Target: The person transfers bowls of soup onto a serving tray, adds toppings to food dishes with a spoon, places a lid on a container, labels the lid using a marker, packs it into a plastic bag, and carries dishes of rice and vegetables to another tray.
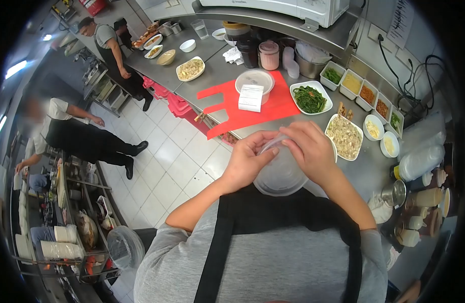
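Note:
In front of my chest is a round translucent plastic container [280, 174], tilted. My left hand [250, 159] pinches its upper edge, thumb and fingers pressed together. My right hand [309, 149] grips the same edge from the other side, its fingers close to the left ones. Whether a separate lid lies between the fingers I cannot make out. Beyond my hands a red plastic bag [219, 117] lies flat on the counter. On it stands a lidded tub [255, 80] with a printed receipt [251, 98] across its front.
Square dishes of leafy greens [311, 97] and a rice-like food [344, 137] stand right of the bag. Garnish trays [367, 94] line the wall. Bottles [424, 197] crowd the right. Two people [111, 50] [70, 126] stand left, near shelves [86, 202].

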Tool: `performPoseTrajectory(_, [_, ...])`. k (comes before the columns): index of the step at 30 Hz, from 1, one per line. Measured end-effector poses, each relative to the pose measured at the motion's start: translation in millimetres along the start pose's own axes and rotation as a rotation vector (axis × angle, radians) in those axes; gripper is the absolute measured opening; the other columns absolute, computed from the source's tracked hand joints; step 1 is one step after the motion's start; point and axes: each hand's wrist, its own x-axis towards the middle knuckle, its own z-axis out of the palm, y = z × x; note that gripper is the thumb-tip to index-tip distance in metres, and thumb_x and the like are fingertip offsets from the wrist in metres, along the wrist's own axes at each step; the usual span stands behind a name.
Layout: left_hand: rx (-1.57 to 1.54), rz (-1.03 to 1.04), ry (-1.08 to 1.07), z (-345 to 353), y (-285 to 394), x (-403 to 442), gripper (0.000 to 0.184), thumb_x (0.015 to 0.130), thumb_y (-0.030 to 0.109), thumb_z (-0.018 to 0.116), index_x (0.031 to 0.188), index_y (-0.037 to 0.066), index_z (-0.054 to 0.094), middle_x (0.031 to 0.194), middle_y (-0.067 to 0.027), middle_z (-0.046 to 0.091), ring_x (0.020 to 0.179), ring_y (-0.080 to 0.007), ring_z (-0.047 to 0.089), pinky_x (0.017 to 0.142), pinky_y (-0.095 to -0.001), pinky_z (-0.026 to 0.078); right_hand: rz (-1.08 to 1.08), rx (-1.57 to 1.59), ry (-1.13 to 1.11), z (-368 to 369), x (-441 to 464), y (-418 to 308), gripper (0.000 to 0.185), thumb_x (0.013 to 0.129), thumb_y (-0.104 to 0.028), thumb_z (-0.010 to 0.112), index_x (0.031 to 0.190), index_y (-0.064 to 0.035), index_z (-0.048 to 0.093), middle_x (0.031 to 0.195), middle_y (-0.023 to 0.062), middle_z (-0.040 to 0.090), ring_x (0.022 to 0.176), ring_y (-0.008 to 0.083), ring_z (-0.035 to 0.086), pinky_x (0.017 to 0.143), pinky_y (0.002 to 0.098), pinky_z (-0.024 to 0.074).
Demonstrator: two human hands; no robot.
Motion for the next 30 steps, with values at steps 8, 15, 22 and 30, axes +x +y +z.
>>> performPoseTrajectory(8, [-0.043,0.017,0.004,4.3,-2.1,0.2,0.037,0.084,-0.002,0.058,0.121,-0.002,0.052,0.109,-0.0074,0.060,0.088,-0.0098,0.058,0.074,-0.0229,0.048,-0.124,-0.053,0.093,6.0,-10.2,6.2,0.033,0.065,0.003,0.066,0.097,-0.0018,0.065,0.088,0.0086,0.061,0.077,0.0251,0.058,0.063,0.0342,0.0485])
performPoseTrajectory(15, [-0.082,0.031,0.036,3.8,-6.3,-2.7,0.040,0.084,-0.003,0.057,0.123,-0.002,0.051,0.109,-0.0074,0.061,0.088,-0.0103,0.059,0.074,-0.0233,0.048,-0.177,-0.006,0.125,15.5,-18.7,15.8,0.035,0.064,0.003,0.065,0.099,-0.0042,0.067,0.092,0.0089,0.062,0.078,0.0258,0.059,0.065,0.0340,0.0498])
performPoseTrajectory(22, [-0.036,0.024,0.033,-0.1,-6.2,-5.3,0.041,0.084,-0.004,0.057,0.124,-0.003,0.050,0.110,-0.0085,0.061,0.088,-0.0108,0.059,0.074,-0.0238,0.047,-0.193,0.004,0.167,19.5,-19.3,15.5,0.032,0.064,0.003,0.066,0.096,-0.0048,0.068,0.090,0.0080,0.063,0.075,0.0244,0.060,0.062,0.0323,0.0502])
performPoseTrajectory(30, [-0.018,0.019,0.003,-1.2,-3.6,-7.4,0.042,0.083,-0.004,0.057,0.124,-0.003,0.050,0.110,-0.0088,0.061,0.086,-0.0112,0.059,0.073,-0.0236,0.047,-0.185,0.004,0.186,19.4,-20.9,11.8,0.028,0.063,0.004,0.067,0.090,-0.0038,0.067,0.089,0.0080,0.063,0.076,0.0245,0.061,0.062,0.0320,0.0507])
